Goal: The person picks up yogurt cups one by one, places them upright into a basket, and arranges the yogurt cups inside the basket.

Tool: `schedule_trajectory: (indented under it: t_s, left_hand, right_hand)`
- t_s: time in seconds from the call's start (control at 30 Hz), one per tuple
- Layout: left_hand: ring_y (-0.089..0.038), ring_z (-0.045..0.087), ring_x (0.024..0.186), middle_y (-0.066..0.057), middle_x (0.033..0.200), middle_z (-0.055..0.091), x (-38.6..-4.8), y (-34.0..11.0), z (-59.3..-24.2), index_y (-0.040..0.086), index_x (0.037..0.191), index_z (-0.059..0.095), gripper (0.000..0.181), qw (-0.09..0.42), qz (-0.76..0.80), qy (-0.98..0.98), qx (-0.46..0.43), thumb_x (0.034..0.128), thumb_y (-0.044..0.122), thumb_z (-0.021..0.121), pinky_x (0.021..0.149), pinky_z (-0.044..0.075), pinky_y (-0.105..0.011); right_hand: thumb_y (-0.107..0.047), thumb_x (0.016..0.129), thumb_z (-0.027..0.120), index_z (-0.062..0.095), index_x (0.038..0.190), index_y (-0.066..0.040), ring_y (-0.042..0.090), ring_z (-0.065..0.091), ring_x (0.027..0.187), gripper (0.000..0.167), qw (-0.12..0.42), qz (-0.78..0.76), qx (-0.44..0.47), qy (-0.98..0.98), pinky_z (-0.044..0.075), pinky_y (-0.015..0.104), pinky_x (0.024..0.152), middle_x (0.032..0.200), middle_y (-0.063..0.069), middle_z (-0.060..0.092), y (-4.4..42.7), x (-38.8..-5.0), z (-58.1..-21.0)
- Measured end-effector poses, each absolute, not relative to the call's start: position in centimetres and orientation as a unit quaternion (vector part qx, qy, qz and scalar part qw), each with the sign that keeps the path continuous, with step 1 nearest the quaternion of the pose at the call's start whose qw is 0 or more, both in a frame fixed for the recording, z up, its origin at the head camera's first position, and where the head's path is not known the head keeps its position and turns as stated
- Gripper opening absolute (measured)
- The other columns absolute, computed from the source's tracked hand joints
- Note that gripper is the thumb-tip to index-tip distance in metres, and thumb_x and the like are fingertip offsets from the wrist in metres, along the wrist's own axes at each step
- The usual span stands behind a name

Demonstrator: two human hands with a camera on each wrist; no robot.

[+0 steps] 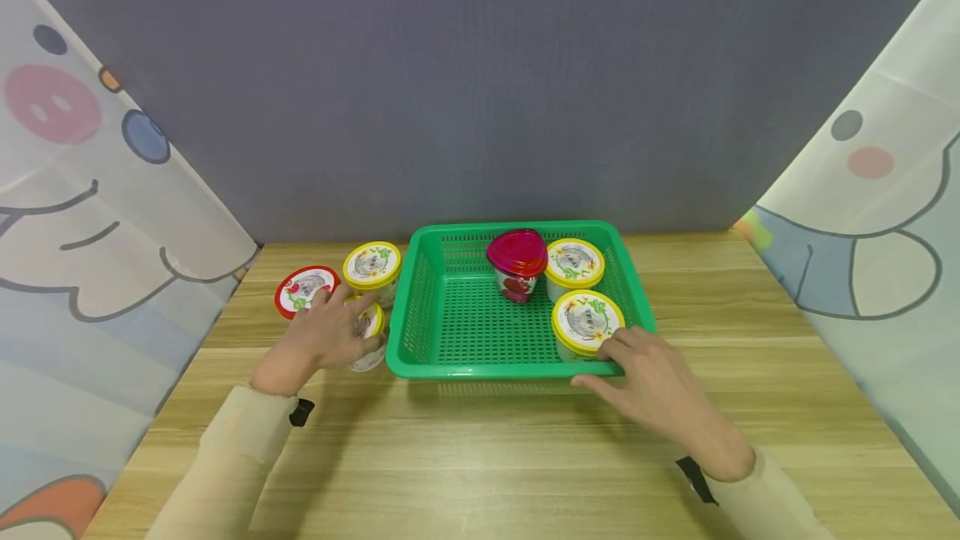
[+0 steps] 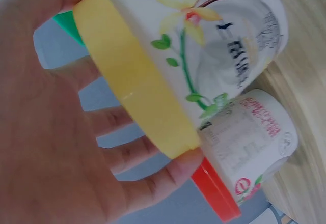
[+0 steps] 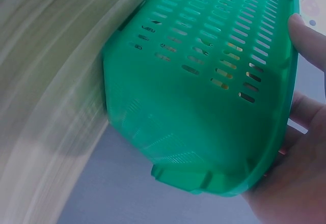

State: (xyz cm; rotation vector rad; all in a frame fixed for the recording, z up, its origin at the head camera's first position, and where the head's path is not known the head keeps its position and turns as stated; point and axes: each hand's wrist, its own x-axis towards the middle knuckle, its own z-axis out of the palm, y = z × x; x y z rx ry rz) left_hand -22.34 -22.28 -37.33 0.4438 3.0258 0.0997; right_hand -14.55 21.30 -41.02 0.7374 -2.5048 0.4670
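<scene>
A grey wall (image 1: 480,90) stands behind your wooden table (image 1: 480,473), which carries the green basket (image 1: 401,332). Your right hand (image 1: 652,382) grips the basket's near right corner, thumb outside the rim, fingers over it beside a yellow tub (image 1: 587,321). Your left hand (image 1: 324,336) grasps the held tub (image 1: 371,323) by its yellow lid, just left of the basket; you cannot tell whether its base touches the table. Inside, at right, another yellow-lidded tub (image 1: 575,263) sits behind the first, beside the pink-lidded cup (image 1: 517,255). Left of the basket, a third yellow-lidded one (image 1: 372,263) and the red-lidded tub (image 1: 300,288) stand near your left fingers.
</scene>
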Motion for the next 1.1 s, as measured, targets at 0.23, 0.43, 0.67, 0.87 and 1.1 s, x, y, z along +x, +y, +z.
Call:
schedule_trajectory:
  t_s: [0.23,0.43,0.67,0.87,1.1]
  left_hand:
    - [-0.052,0.047,0.113,-0.023,0.138,0.046,-22.98,-21.95,-36.99,0.018,0.144,0.053,0.066,0.068,0.040,0.988,0.135,0.0866,0.049,0.065,0.081,0.046,-0.072]
    - [-0.052,0.048,0.113,-0.024,0.134,0.047,-23.14,-21.94,-37.24,0.017,0.141,0.055,0.065,0.066,0.043,0.987,0.136,0.0853,0.049,0.066,0.080,0.046,-0.072]
    - [-0.050,0.047,0.113,-0.024,0.131,0.048,-22.95,-22.17,-37.71,0.019,0.136,0.057,0.058,0.040,0.060,0.986,0.148,0.0851,0.045,0.065,0.080,0.045,-0.072]
    - [-0.047,0.047,0.111,-0.022,0.130,0.048,-22.68,-22.51,-37.69,0.020,0.134,0.058,0.053,0.035,0.069,0.984,0.159,0.0855,0.042,0.065,0.082,0.044,-0.072]
    - [-0.048,0.045,0.114,-0.023,0.129,0.048,-22.44,-22.46,-37.05,0.020,0.136,0.059,0.054,0.029,0.062,0.984,0.163,0.0876,0.043,0.063,0.085,0.042,-0.073]
  right_hand:
    - [-0.045,0.071,0.089,0.068,0.078,-0.013,0.013,0.055,0.074,0.039,0.246,0.170,0.269,-0.916,0.048,0.032,0.063,0.078,-0.004,0.061,21.35,-14.57,-41.05]
    - [-0.047,0.075,0.086,0.069,0.078,-0.015,0.012,0.056,0.075,0.036,0.239,0.171,0.267,-0.918,0.048,0.032,0.063,0.079,-0.005,0.061,21.16,-14.46,-41.00]
    - [-0.048,0.076,0.085,0.068,0.079,-0.015,0.012,0.055,0.075,0.038,0.246,0.169,0.269,-0.916,0.048,0.032,0.063,0.080,-0.005,0.061,21.17,-14.45,-40.78]
    - [-0.048,0.076,0.085,0.068,0.079,-0.016,0.012,0.055,0.076,0.036,0.244,0.169,0.269,-0.916,0.048,0.032,0.065,0.080,-0.008,0.059,21.10,-14.50,-40.71]
    - [-0.046,0.075,0.087,0.069,0.079,-0.015,0.012,0.055,0.076,0.036,0.243,0.168,0.266,-0.918,0.048,0.033,0.065,0.080,-0.008,0.059,21.11,-14.37,-40.67]
